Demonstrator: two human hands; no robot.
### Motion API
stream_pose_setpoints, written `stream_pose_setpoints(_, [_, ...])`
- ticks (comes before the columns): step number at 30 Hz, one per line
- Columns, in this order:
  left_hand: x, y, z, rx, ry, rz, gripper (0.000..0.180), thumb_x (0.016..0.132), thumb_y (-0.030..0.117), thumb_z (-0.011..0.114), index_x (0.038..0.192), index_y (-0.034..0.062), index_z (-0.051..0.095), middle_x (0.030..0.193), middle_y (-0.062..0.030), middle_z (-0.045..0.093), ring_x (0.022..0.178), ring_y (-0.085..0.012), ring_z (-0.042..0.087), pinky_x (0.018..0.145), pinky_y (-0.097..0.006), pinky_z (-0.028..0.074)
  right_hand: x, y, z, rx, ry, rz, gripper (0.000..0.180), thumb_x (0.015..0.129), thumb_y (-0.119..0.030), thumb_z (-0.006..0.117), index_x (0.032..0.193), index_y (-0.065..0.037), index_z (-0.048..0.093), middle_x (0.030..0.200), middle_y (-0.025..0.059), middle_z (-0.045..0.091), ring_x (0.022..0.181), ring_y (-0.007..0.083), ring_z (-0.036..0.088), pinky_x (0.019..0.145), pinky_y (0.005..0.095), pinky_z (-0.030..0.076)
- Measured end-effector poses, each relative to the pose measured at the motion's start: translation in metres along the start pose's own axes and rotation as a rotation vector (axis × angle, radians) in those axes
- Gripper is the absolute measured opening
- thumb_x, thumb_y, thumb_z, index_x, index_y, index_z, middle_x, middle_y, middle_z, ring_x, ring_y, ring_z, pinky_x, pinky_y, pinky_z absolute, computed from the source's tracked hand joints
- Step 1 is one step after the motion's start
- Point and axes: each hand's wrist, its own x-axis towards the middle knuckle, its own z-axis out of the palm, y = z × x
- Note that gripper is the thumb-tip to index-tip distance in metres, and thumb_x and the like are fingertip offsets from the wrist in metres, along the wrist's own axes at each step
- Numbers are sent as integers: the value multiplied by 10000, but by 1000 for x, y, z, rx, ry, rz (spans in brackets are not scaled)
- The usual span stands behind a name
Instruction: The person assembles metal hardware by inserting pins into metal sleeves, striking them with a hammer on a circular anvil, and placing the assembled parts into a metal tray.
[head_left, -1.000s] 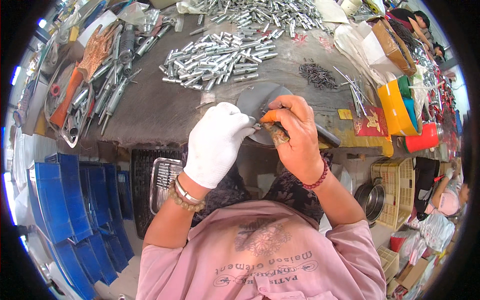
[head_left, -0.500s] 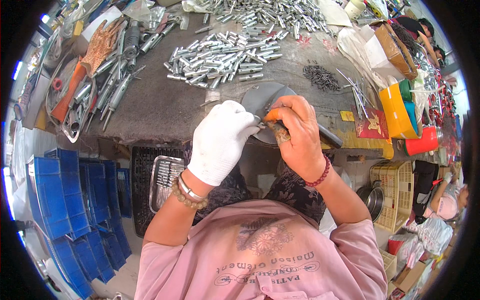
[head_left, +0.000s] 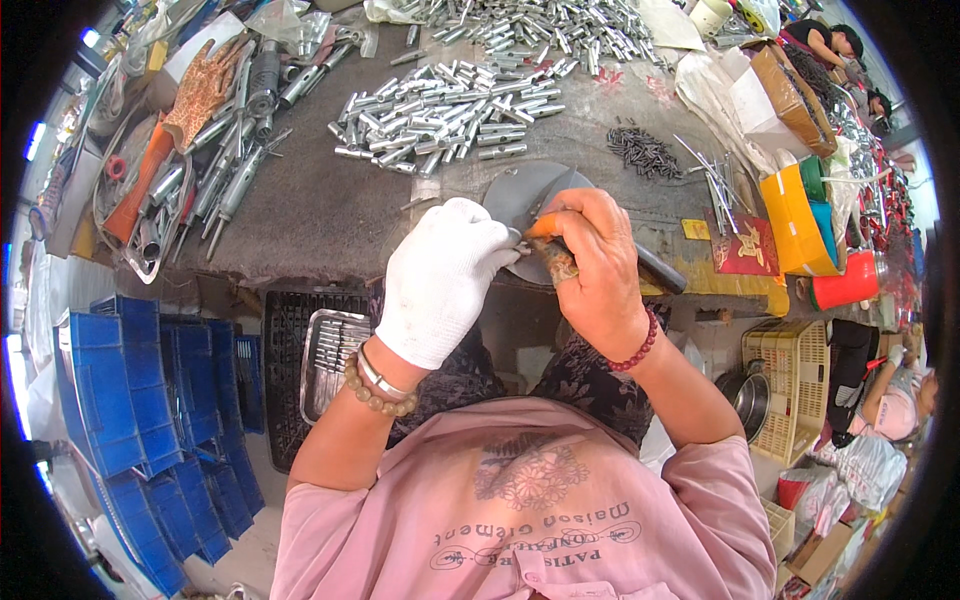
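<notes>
A pink shirt (head_left: 530,510) fills the near edge. Blue bins (head_left: 120,390) are stacked at near left, with a metal tray (head_left: 325,360) of parts on a black crate (head_left: 285,350) beside them. A yellow basket (head_left: 790,385) is seen at near right. The left hand (head_left: 440,280), in a white glove, is closed narrow on a small metal piece (head_left: 515,238), pinched at the fingertips. The right hand (head_left: 600,265), bare, is wrapped around an orange-handled tool (head_left: 548,240), its tip meeting the piece. Both are held over a round metal plate (head_left: 525,195) at the near edge of the grey bench (head_left: 330,210). Farther off, a pile of silver tubes (head_left: 450,100) is spread mid-bench. Dark screws (head_left: 645,152) lie to the right. An orange glove (head_left: 200,90) lies far left.
</notes>
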Motion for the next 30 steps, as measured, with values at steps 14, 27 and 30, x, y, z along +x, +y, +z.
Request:
stream_pose_setpoints(14, [1, 0, -5, -127, -64, -100, 139, 865, 67, 839, 999, 42, 809, 942, -97, 704, 918, -292, 680, 840, -390, 545, 0, 4, -67, -305, -168, 95, 507, 815, -50, 795, 1316, -82, 727, 1129, 102, 687, 1078, 326, 672, 957, 470, 512])
stream_pose_setpoints(27, [7, -6, -9, -194, -118, -80, 192, 827, 43, 871, 994, 15, 782, 922, -108, 697, 890, -302, 681, 821, -393, 540, -23, -11, -74, -177, 31, -17, 634, 801, 74, 709, 1376, -181, 792, 1023, 84, 624, 857, 264, 698, 713, 374, 584])
stream_pose_setpoints(30, [7, -5, -7, -158, -120, -65, 191, 823, 46, 874, 988, 15, 782, 914, -107, 689, 891, -300, 675, 822, -393, 536, -37, -9, -61, -158, -69, 21, 587, 810, 42, 715, 1335, -199, 817, 1003, 69, 613, 832, 250, 692, 714, 377, 585])
